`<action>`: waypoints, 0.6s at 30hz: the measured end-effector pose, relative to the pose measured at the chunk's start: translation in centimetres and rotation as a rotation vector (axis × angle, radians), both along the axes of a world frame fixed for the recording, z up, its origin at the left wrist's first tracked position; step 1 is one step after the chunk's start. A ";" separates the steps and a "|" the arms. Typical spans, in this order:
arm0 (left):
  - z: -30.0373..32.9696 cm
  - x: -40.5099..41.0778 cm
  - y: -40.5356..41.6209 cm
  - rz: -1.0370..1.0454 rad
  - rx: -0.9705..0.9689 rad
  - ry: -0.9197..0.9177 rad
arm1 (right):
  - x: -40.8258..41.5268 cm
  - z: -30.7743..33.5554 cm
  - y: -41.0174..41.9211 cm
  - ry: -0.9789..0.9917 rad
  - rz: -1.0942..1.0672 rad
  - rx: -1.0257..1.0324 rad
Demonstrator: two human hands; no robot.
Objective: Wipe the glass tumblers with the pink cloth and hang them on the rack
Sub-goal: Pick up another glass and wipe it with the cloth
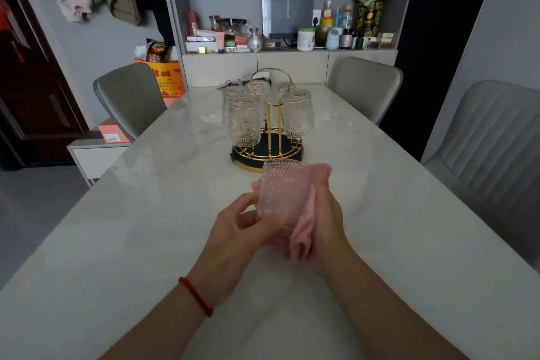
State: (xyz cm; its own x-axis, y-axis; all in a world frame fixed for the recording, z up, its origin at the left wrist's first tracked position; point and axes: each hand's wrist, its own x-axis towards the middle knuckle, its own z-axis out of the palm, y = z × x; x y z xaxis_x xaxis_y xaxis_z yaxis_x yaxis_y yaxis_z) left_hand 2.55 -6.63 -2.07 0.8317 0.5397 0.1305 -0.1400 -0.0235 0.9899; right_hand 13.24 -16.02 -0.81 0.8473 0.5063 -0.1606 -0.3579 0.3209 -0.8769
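L hand (248,222) fingers curl round the base end of the glass tumbler (282,196); R hand (325,213) fingers wrap the pink cloth (304,222) vs its far side. Tumbler's held above the table (117,228), just in front of the rack (270,126), w/ long axis tilted away from the person and the other end toward the rack. Approx 5 tumblers hang inverted on the rack already; this one looks mid-wipe, hanging not yet done, so prob near the end.
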 end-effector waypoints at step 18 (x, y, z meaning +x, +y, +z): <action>-0.3 1.1 -2.6 -0.007 -0.124 0.041 | 1.3 1.4 -0.3 0.245 -0.099 -0.029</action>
State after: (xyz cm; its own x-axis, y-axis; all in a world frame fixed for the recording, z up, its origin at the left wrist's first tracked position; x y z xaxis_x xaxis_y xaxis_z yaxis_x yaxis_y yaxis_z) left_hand 3.60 -9.25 -2.40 0.8388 0.5436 0.0288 -0.0989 0.1002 0.9900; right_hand 14.58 -16.34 0.57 0.8264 0.4149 -0.3807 -0.5290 0.3405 -0.7773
